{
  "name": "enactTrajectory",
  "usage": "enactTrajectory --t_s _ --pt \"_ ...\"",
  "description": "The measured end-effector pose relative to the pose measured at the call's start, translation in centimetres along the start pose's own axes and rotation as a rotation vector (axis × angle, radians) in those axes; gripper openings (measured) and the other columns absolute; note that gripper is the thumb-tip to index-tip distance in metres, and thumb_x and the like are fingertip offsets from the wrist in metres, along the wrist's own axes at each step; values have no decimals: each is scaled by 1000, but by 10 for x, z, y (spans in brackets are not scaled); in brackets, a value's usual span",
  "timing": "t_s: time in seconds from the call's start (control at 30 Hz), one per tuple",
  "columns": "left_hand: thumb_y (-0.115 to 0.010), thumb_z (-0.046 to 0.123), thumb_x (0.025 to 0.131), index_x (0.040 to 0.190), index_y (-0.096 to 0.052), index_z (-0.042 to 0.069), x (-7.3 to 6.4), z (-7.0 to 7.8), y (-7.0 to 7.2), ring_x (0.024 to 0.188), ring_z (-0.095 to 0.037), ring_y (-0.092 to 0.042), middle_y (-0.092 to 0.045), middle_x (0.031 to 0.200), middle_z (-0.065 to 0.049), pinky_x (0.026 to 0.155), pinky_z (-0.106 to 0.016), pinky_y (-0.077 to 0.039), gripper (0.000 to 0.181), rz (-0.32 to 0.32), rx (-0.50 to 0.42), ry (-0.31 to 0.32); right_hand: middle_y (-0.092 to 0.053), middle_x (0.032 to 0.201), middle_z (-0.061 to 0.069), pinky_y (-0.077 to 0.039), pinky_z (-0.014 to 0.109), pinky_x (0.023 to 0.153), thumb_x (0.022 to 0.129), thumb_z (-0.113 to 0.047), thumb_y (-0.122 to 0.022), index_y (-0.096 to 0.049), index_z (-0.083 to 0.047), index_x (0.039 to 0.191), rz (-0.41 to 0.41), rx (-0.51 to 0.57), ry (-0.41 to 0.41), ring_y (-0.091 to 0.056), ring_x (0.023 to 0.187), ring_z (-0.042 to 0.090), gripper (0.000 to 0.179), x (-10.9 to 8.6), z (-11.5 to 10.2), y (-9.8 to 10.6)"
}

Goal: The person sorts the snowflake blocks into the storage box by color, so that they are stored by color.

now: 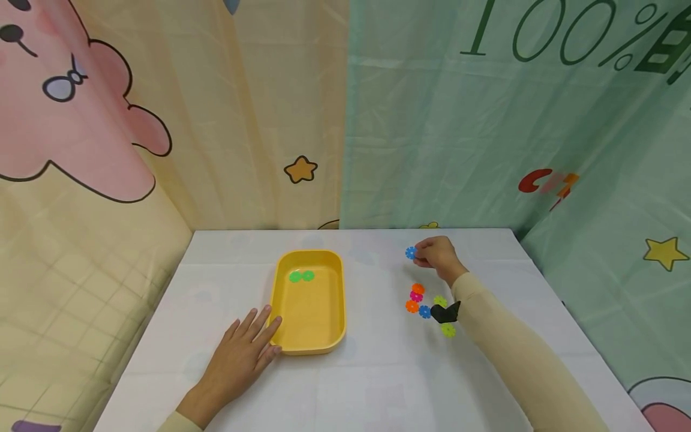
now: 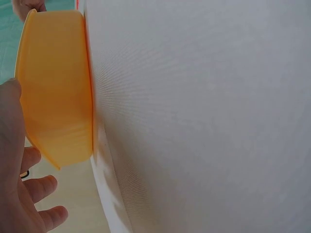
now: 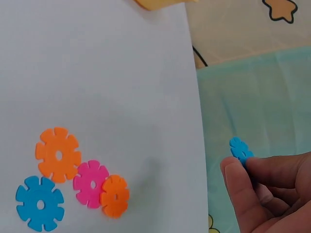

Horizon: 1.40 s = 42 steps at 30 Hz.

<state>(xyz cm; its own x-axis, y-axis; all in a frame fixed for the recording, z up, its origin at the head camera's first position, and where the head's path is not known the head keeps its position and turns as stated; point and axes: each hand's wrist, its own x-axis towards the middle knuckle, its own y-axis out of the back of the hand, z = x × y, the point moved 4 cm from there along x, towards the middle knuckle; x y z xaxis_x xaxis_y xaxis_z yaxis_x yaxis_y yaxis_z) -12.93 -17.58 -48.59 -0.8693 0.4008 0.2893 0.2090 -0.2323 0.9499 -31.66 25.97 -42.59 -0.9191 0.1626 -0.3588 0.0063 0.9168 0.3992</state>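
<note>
My right hand pinches a blue snowflake disc between thumb and fingertips, raised over the far right of the table. Below it lie two orange discs, a pink disc and another blue disc, close together. Yellow-green discs lie beside them, partly behind a black piece on the right sleeve. At the near left corner of a yellow tray, my left hand rests with fingers spread, its fingertips at the rim. Two green discs lie inside the tray's far end.
The table has a white cover, and its far edge meets a printed curtain. More curtain stands along the left and right sides. A stretch of white cover lies between the tray and the loose discs.
</note>
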Motion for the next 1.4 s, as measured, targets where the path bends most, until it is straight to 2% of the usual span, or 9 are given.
enactTrajectory --t_s 0.1,0.33,0.53,0.7,0.93,1.2,1.4 --pt "-60 46 100 152 -51 19 0 0 0 146 -38 -40 -38 163 -9 113 -62 -34 59 2 0 -1 -63 119 22 -60 25 79 101 -4 -62 -60 8 129 -10 21 38 -71 83 19 31 -2 -9 -5" --pt "-60 46 100 150 -54 17 -1 2 1 143 -39 -44 -43 160 -11 110 -63 -37 57 43 7 -21 -64 118 22 -60 25 78 100 -3 -63 -62 9 126 -31 55 89 -72 88 22 28 -6 -22 -16" --pt "-60 46 101 151 -53 18 -1 2 2 145 -38 -42 -41 161 -10 112 -63 -36 58 16 -3 -9 -64 118 22 -61 24 76 100 -2 -63 -62 10 126 -51 80 124 -71 79 15 29 -10 -36 -29" --pt "-60 46 101 152 -52 18 -2 2 3 146 -38 -40 -39 162 -9 113 -62 -35 59 -1 -7 -2 -65 114 20 -61 25 75 99 -1 -64 -61 11 127 -86 133 137 -70 74 12 31 -13 -50 -43" --pt "-58 47 102 152 -51 18 -1 1 2 145 -38 -41 -39 162 -10 112 -63 -35 58 12 -6 -7 -69 107 16 -61 25 73 98 -2 -66 -64 8 122 -100 168 132 -71 73 12 26 -17 -66 -63" --pt "-58 47 101 151 -53 18 -3 1 2 145 -39 -41 -40 162 -10 112 -63 -35 58 23 -7 -12 -71 92 11 -61 25 68 96 0 -68 -67 7 116 -121 223 152 -71 71 14 22 -21 -76 -89" --pt "-58 47 101 151 -52 19 -2 1 2 145 -40 -40 -40 162 -10 113 -64 -32 58 23 -7 -8 -72 95 13 -62 28 70 96 -1 -68 -69 5 117 -144 207 155 -71 71 16 21 -25 -80 -112"
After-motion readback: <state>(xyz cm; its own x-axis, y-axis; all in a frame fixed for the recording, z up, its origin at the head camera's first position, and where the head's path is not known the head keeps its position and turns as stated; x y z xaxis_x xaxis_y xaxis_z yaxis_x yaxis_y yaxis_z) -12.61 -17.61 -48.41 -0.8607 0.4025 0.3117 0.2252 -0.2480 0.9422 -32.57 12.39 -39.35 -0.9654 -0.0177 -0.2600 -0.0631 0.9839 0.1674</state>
